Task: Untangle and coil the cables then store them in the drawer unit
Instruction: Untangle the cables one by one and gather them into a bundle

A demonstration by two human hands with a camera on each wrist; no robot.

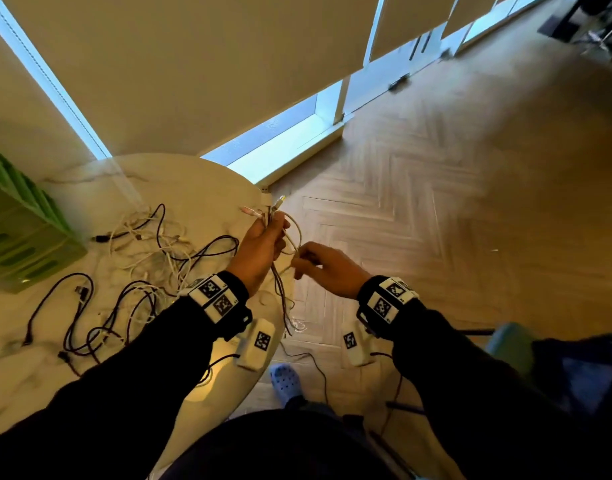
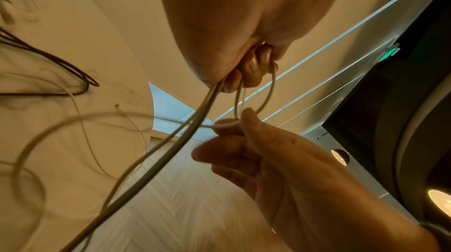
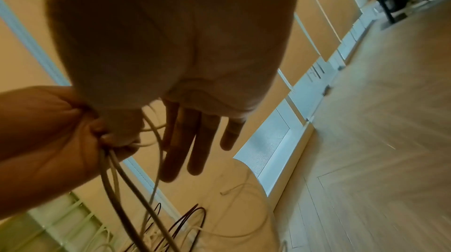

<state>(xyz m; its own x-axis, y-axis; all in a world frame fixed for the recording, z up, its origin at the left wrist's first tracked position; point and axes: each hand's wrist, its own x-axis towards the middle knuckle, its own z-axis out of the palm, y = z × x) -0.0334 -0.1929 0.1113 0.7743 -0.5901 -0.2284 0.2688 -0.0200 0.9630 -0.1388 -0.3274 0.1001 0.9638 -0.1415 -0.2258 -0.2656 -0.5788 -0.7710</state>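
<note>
Fingers of the left hand (image 1: pixel 263 245) are curled tight round a bundle of pale cables (image 2: pixel 171 150), gripping it just below the plugs (image 1: pixel 263 211), which stick up past the knuckles. The right hand (image 1: pixel 327 268) pinches one thin white cable (image 2: pixel 264 100) between thumb (image 2: pixel 251 121) and forefinger; its other three fingers (image 3: pixel 195 140) hang straight and spread. That strand makes a small loop from the left fist down to the pinch, so the two hands are close together but apart, above the table's edge.

In the left wrist view the left fingertips are mostly hidden behind the palm, and the trailing strands blur too much to count. The right wrist view is dark and streaked; the pinch itself seems to sit behind the heel of the hand.

Below the grip the bundle drops toward the round marbled table (image 1: pixel 200 188), where a tangle of black and white cables (image 1: pixel 141 265) lies spread. The green drawer unit (image 1: pixel 20 237) stands at the table's far left, cut off by the frame.

Both wrists carry white blocks printed with black-and-white square marker patterns (image 1: pixel 216 294); no writing on them can be read. A herringbone wood floor (image 1: pixel 436 220) and a blue perforated shoe (image 1: pixel 285 379) lie beneath.
</note>
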